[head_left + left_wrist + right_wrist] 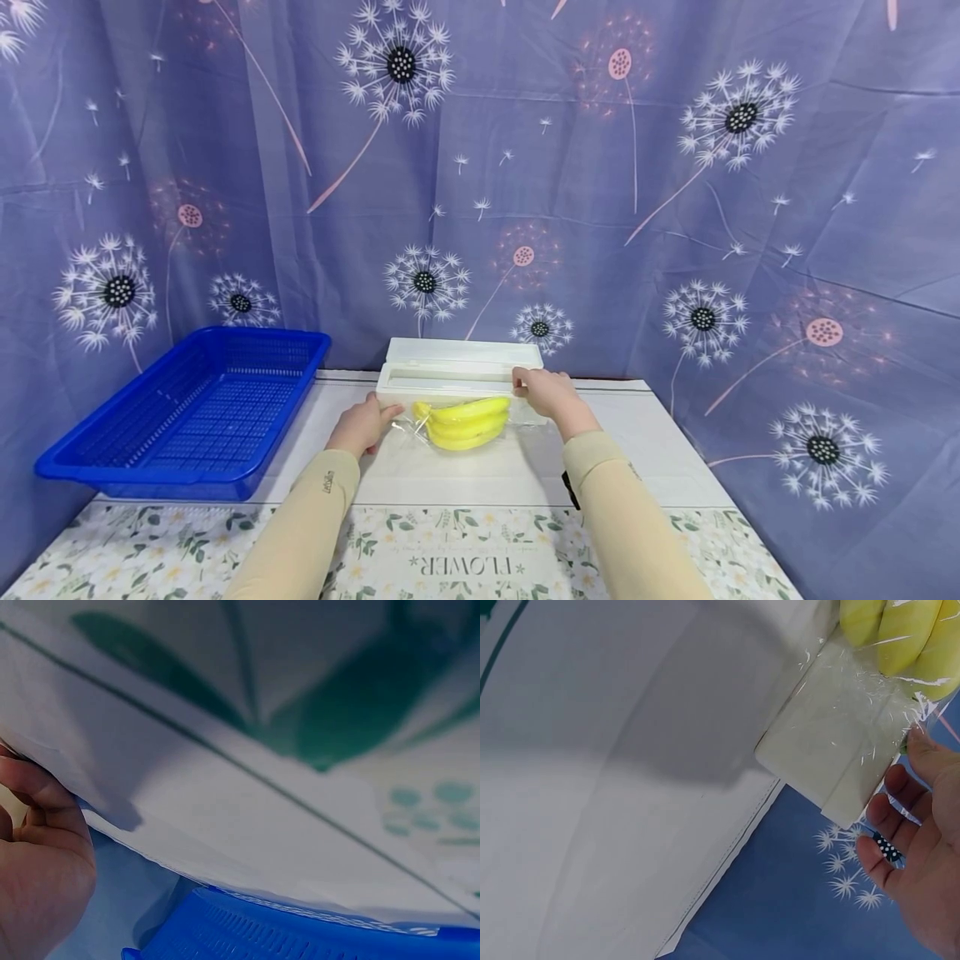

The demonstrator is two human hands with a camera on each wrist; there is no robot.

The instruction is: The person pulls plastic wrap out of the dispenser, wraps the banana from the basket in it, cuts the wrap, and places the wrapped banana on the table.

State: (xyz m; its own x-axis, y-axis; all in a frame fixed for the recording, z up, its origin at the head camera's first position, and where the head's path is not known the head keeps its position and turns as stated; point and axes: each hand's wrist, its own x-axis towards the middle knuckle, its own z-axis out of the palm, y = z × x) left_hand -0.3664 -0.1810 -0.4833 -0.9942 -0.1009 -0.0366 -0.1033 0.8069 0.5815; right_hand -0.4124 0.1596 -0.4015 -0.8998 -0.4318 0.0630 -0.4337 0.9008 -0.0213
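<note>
A white cling film dispenser [457,379] stands at the back of the table with its lid raised. Against its front lie several yellow bananas [467,423], covered by clear cling film [870,712]. My left hand [362,427] grips the dispenser's left end, thumb toward the front. In the left wrist view only part of that hand [45,855] shows, and its grip is out of frame. With thumb and index finger my right hand [547,393] pinches the dispenser's front edge near the right end. The other fingers [885,814] curl loosely; the index fingertip is hidden in the right wrist view.
A blue plastic basket [187,408] stands left of the dispenser. A white cloth [615,475] covers the back of the table, and a floral cloth [187,542] the front. A purple dandelion-print curtain [480,167] hangs close behind and at both sides.
</note>
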